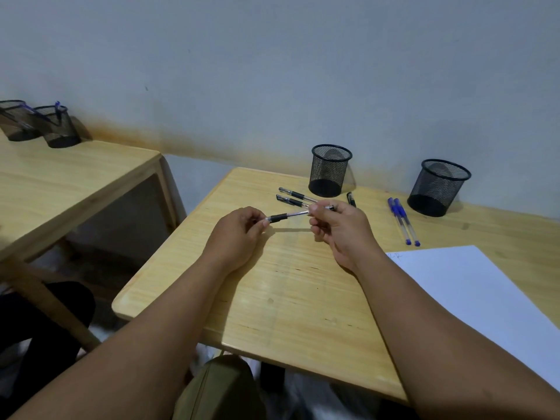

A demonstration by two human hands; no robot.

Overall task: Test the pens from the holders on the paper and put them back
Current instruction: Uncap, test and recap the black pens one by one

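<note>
My left hand [239, 228] covers the tip of the black pen [291, 215]; my right hand [339, 225] hides its cap end. Paper [472, 304] runs off the right edge, scribble at its corner too small to read. Far-left holder [15, 121] cut by the frame edge.

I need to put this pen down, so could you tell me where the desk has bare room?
Bare wood lies between the desk's near edge and your hands. It is crowded by the mesh holders, where black pens and blue pens lie.

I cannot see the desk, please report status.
Both hands pinch one clear black-grip pen. White paper sheet at right, nothing on it. Black mesh holders look empty.
</note>
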